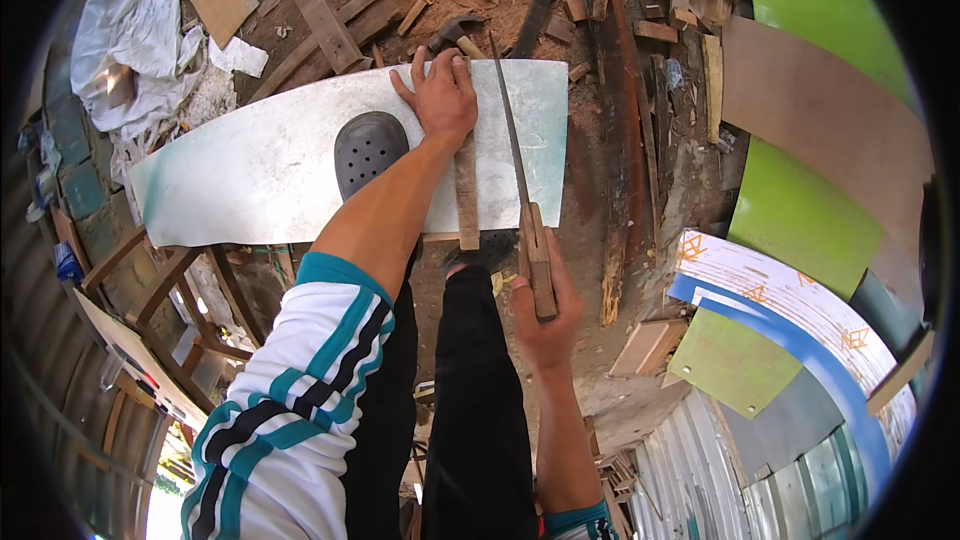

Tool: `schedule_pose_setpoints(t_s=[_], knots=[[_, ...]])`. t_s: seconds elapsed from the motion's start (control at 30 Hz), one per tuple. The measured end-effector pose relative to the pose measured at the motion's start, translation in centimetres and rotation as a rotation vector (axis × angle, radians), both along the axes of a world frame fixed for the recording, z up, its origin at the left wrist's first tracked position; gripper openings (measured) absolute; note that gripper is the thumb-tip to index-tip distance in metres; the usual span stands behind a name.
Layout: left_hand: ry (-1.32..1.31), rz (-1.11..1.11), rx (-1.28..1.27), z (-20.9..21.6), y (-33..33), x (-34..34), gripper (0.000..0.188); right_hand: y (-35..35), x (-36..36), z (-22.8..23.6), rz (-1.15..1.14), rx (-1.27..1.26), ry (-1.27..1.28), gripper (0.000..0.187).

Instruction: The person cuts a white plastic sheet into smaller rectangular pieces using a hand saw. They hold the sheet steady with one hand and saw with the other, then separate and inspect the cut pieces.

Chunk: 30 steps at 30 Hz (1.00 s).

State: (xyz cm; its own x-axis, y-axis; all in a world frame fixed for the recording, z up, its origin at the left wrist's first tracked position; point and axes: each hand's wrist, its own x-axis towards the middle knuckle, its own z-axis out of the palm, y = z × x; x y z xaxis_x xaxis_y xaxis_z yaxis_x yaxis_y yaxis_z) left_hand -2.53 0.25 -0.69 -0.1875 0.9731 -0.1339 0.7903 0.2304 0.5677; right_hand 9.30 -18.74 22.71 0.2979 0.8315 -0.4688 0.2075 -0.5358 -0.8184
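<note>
A pale, scuffed flat board (270, 170) lies crosswise before me, with my dark perforated clog (370, 152) standing on it. Across the board runs a narrow wooden strip (467, 190). My left hand (442, 98) bears down over the strip's far end, fingers bent toward the board's far edge and thumb out to the left. A handsaw is in my right hand (548, 315), which is wrapped round its wooden handle (540, 265). The saw's blade (514, 130), seen nearly edge-on, points away from me over the board, right of the strip. Whether its teeth touch the board, I cannot tell.
Just past the board's far edge lies a hammer (458, 37). Wood scraps (320, 10) and sawdust cover the ground beyond. White sacking (130, 50) is at far left, a wooden frame (160, 285) at left. Green sheets (800, 220) and corrugated metal (690, 460) lie at right.
</note>
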Motion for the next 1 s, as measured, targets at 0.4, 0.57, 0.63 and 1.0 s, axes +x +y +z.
schedule_pose_setpoints(t_s=[0.4, 0.57, 0.63, 1.0], knots=[[0.081, -0.016, -0.094, 0.6, 0.5, 0.9, 0.04, 2.1, -1.3, 1.8, 0.089, 0.025, -0.056, 0.061], [0.075, -0.026, -0.14, 0.6, 0.8, 0.5, 0.037, 1.9, -1.6, 3.0, 0.148, -0.056, -0.08, 0.062], [0.064, -0.03, -0.132, 0.6, 0.8, 0.5, 0.035, 1.7, -1.7, 3.3, 0.142, -0.027, -0.095, 0.062], [0.133, -0.124, -0.236, 1.9, 1.6, 0.2, 0.034, 2.3, -3.3, 3.6, 0.082, -0.094, -0.085, 0.061]])
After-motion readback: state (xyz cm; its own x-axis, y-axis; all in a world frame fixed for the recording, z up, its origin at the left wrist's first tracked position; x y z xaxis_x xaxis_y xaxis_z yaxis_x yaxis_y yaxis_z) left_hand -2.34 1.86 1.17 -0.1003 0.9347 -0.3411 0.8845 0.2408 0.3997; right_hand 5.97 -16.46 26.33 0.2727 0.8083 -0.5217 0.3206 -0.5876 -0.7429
